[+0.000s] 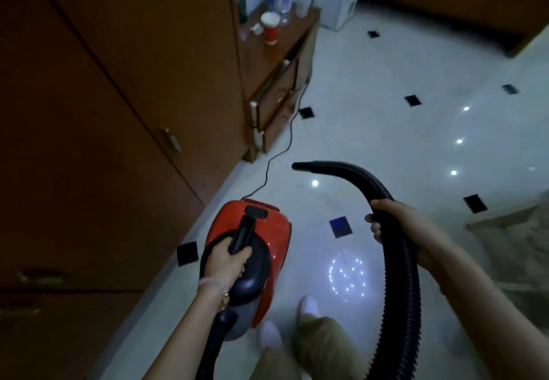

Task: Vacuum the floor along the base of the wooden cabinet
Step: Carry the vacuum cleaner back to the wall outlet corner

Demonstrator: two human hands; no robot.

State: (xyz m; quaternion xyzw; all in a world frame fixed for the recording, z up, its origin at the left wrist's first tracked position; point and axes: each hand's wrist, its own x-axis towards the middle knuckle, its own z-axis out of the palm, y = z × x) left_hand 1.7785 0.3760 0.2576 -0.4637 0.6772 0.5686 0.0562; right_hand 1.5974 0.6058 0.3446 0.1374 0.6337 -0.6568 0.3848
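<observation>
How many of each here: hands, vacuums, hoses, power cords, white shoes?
hands: 2 (left hand, right hand)
red vacuum: 1
black hose: 1
power cord: 1
white shoes: 2
Total: 7

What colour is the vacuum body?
Red, with a black handle and dark rear cap; the vacuum shows clearly in the head view.

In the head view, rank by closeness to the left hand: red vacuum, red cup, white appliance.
1. red vacuum, gripped by the left hand.
2. red cup, on the low side table ahead.
3. white appliance, in the far corner.
</observation>
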